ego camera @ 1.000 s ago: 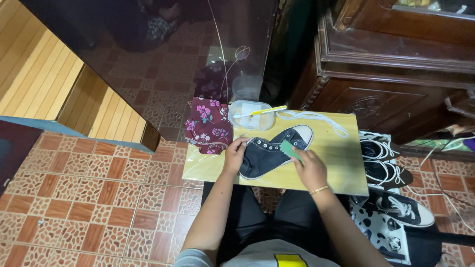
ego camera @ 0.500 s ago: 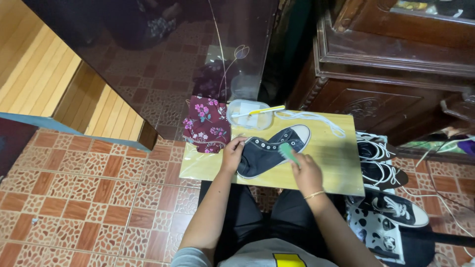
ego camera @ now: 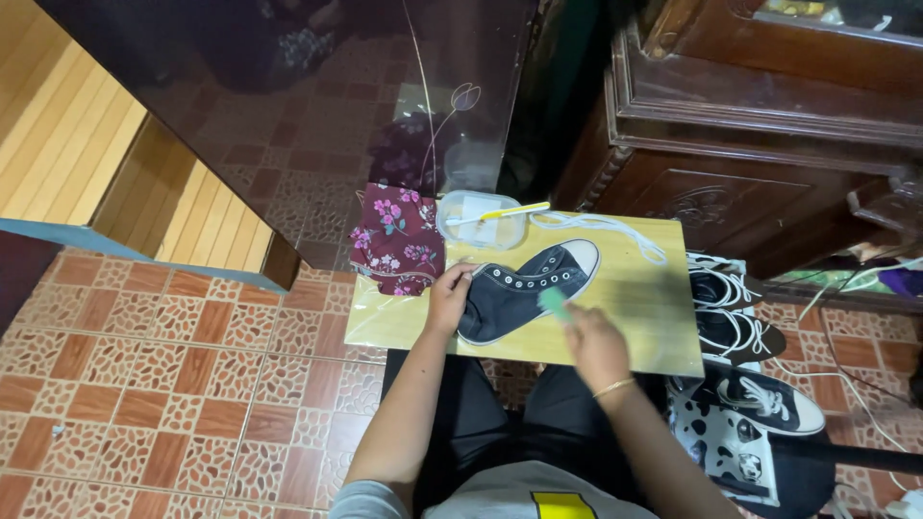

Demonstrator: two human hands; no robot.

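Black canvas high-top sneaker [ego camera: 524,290] lying on its side across the pale wooden surface [ego camera: 654,317], toe toward the far right, laces removed: a loose white lace [ego camera: 601,227] lies beyond the toe, near the back edge. The left hand [ego camera: 450,298] grips the heel end of the shoe and steadies it; the right hand [ego camera: 594,344] is closed around a small green scrubber [ego camera: 553,302], whose tip rests at the lower side of the shoe near the sole. Judged from this arrangement, unlacing is complete and scrubbing of one side is under way; how much of the canvas has been covered cannot be told, and no rinsing or drying is evident. Behind the shoe stands a clear plastic tub [ego camera: 481,221] with a yellow-handled brush [ego camera: 500,213] laid across it, and beside that a maroon floral cloth [ego camera: 397,240] at the far left corner. Further black-and-white sneakers [ego camera: 735,317] wait on the floor to the right of the surface, untouched. Compared with the frame half a second earlier, the right hand and scrubber have slid from the upper shaft near the eyelets down toward the sole edge, blurring slightly, while the left hand keeps its hold on the heel and the shoe has not shifted.
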